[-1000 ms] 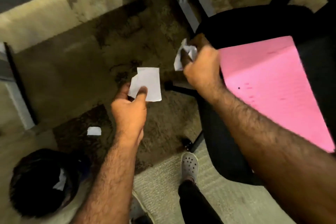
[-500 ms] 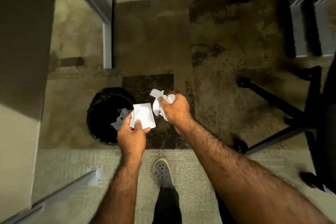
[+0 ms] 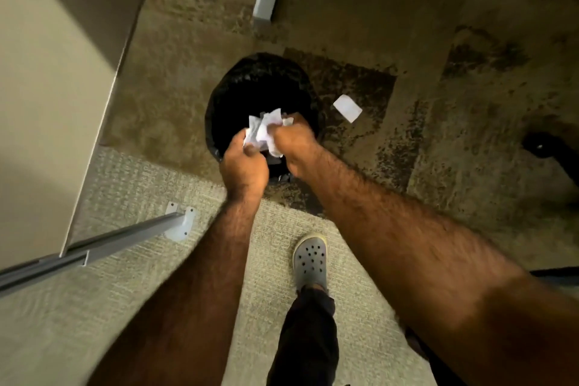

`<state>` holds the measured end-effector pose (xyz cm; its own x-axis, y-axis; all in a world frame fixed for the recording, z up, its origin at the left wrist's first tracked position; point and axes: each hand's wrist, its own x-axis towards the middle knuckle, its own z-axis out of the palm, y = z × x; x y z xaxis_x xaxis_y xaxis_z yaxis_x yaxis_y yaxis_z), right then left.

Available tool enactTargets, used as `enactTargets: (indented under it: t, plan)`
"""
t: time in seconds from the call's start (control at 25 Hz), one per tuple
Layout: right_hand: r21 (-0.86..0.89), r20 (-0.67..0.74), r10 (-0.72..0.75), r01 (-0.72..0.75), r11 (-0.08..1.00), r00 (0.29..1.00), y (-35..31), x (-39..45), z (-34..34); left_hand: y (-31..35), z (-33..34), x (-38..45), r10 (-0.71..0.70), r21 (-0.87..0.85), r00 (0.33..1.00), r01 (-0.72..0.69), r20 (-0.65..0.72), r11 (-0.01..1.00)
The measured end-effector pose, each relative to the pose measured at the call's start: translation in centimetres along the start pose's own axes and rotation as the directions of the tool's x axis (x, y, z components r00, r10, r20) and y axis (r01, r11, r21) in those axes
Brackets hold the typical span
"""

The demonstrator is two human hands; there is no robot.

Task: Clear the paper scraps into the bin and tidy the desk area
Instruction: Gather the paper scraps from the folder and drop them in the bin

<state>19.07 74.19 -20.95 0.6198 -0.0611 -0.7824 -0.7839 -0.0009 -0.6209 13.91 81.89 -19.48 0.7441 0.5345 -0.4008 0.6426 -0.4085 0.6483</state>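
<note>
A round bin (image 3: pixel 232 84) lined with a black bag stands on the carpet in front of me. Both my hands meet over its near rim, pressing white paper scraps (image 3: pixel 261 130) together into a crumpled wad. My left hand (image 3: pixel 244 166) grips the wad from below left. My right hand (image 3: pixel 293 139) closes on it from the right. One more white paper scrap (image 3: pixel 347 108) lies flat on the carpet just right of the bin.
A beige desk panel (image 3: pixel 53 78) and its grey metal leg with a floor bracket (image 3: pixel 178 222) sit at the left. A black chair base (image 3: pixel 545 147) reaches in from the right edge. My grey perforated shoe (image 3: pixel 310 260) stands on the lighter mat.
My hands have come together over the bin, and the flat sheet from my left hand is now bunched with the crumpled scraps. The view has shifted closer to the bin.
</note>
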Motion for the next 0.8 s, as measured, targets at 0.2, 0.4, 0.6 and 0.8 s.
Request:
enactTargets:
  t: [0.2, 0.4, 0.6, 0.8]
  plan:
    - [-0.215, -0.040, 0.013, -0.021, 0.976, 0.999, 0.3, 5.8, 2.4, -2.2, 2.7, 5.7, -0.058, 0.092, 0.989, 0.046, 0.134, 0.995]
    - [-0.418, 0.111, -0.119, 0.155, 0.895, 0.987, 1.6, 7.1, 1.3, -3.4, 4.3, 7.5, 0.022, 0.100, 0.982, -0.042, 0.188, 0.994]
    - [-0.399, -0.130, -0.450, 0.369, 0.840, 0.884, 0.2, 7.6, -2.3, -1.9, 5.9, 6.3, 0.144, 0.044, 0.979, -0.152, 0.146, 0.987]
    - [-0.337, -0.335, -0.421, 0.310, 0.889, 0.843, -0.1, 11.7, -9.7, 1.5, 7.6, 5.7, 0.346, -0.059, 0.929, -0.342, 0.132, 0.938]
